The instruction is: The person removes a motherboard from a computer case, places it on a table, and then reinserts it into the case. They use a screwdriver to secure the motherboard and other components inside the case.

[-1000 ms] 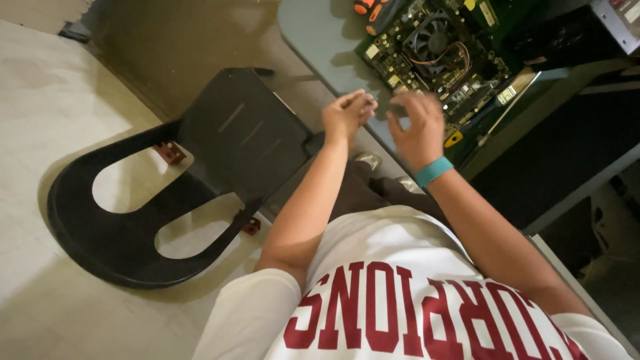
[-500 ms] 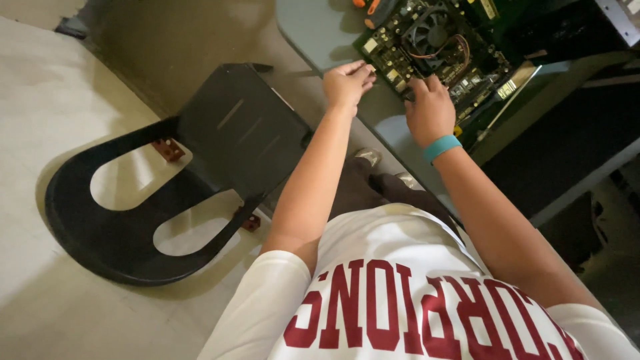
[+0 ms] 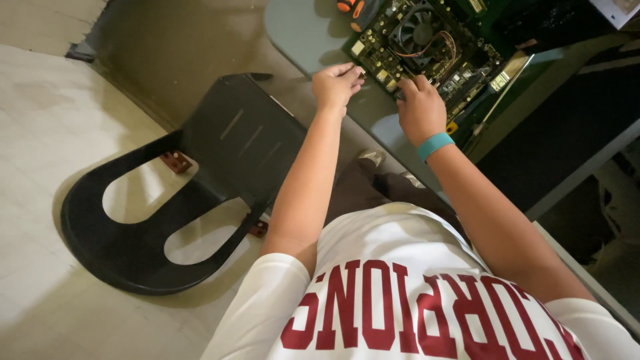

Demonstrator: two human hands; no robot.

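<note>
A green computer motherboard (image 3: pixel 427 50), crowded with small chips and connectors, is lying flat near the edge of a pale grey table (image 3: pixel 300 33). A round black cooling fan (image 3: pixel 419 30) is sitting on the motherboard, with thin red and black wires curling beside it. The right hand (image 3: pixel 420 107) is resting on the near edge of the motherboard, its fingers curled narrow and pressing down on the board; whether they are gripping any part is not clear. A teal wristband (image 3: pixel 435 145) is circling the wrist just behind that hand. The left hand (image 3: pixel 337 85) is hovering at the motherboard's near left corner, fingertips pinched closely together as if around something very small, though nothing can be made out between them. Just beyond the motherboard's far left corner, an orange-and-black tool handle (image 3: pixel 353 8) is lying on the table. Below the motherboard, toward the viewer, the person's white shirt with dark red lettering (image 3: pixel 413 300) is filling the foreground. Well to the left of the motherboard, a black plastic chair (image 3: pixel 200 193) is standing on a pale tiled floor (image 3: pixel 47 133).
</note>
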